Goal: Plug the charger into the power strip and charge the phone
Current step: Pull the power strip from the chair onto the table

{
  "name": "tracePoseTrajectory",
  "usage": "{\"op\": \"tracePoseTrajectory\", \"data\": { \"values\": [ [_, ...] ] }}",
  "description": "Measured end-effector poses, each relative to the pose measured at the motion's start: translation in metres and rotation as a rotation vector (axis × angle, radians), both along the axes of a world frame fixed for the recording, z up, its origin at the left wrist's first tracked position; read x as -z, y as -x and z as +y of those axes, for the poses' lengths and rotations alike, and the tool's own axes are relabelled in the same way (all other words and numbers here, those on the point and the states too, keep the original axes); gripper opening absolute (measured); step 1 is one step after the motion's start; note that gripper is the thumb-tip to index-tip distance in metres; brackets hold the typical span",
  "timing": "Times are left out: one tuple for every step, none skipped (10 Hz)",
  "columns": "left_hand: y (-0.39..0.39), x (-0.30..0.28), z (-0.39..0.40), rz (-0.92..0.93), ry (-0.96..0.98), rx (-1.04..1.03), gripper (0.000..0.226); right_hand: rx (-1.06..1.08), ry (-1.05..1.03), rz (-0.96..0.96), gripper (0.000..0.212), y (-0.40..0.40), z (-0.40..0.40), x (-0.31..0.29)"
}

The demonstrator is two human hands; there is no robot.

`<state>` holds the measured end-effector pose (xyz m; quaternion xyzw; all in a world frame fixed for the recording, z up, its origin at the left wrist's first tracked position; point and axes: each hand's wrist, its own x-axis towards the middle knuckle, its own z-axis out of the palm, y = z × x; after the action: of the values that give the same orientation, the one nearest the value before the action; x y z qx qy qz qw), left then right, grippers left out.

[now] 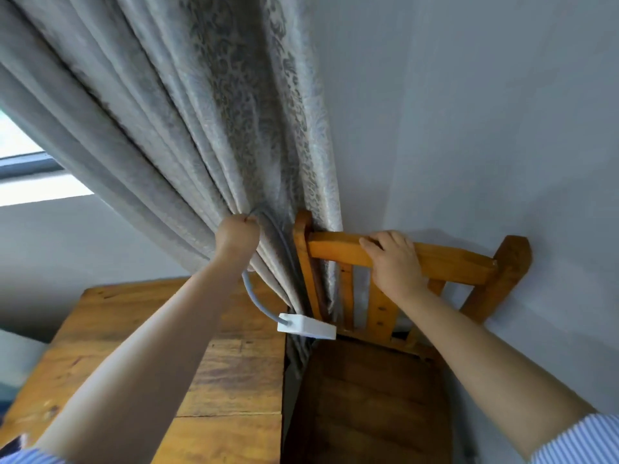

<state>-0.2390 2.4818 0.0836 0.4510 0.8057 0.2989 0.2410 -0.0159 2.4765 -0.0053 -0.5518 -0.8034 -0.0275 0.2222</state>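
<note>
A white power strip (306,327) hangs in the air between the table edge and the chair, dangling from its grey cable (255,298). The cable runs up into my left hand (237,233), which is closed in a fist on it against the curtain folds. My right hand (392,259) grips the top rail of the wooden chair (449,262). No charger and no phone are in view.
A grey patterned curtain (207,122) hangs from the upper left down behind the chair. A wooden table (231,373) stands at the lower left, its right edge next to the chair seat (368,406). A plain wall (485,128) is behind; a window (23,169) at far left.
</note>
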Motion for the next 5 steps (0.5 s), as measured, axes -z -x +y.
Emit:
{"op": "tracePoseTrajectory", "data": {
  "values": [
    [0.011, -0.017, -0.01, 0.068, 0.052, 0.091, 0.017, 0.017, 0.05, 0.008, 0.046, 0.003, -0.003, 0.004],
    [0.026, -0.035, -0.03, 0.149, 0.105, 0.177, 0.03, 0.088, 0.1, -0.033, 0.036, 0.012, -0.008, 0.003],
    [0.034, -0.046, -0.048, 0.179, 0.19, 0.295, 0.027, 0.067, 0.136, 0.004, 0.024, 0.033, -0.014, -0.006],
    [0.062, -0.045, -0.086, 0.231, 0.31, 0.461, 0.022, -0.222, 0.218, 0.09, 0.032, 0.079, -0.033, -0.016],
    [0.097, -0.036, -0.127, 0.288, 0.363, 0.536, 0.031, -0.483, 0.464, 0.152, 0.042, 0.133, -0.063, -0.019]
  ]
}}
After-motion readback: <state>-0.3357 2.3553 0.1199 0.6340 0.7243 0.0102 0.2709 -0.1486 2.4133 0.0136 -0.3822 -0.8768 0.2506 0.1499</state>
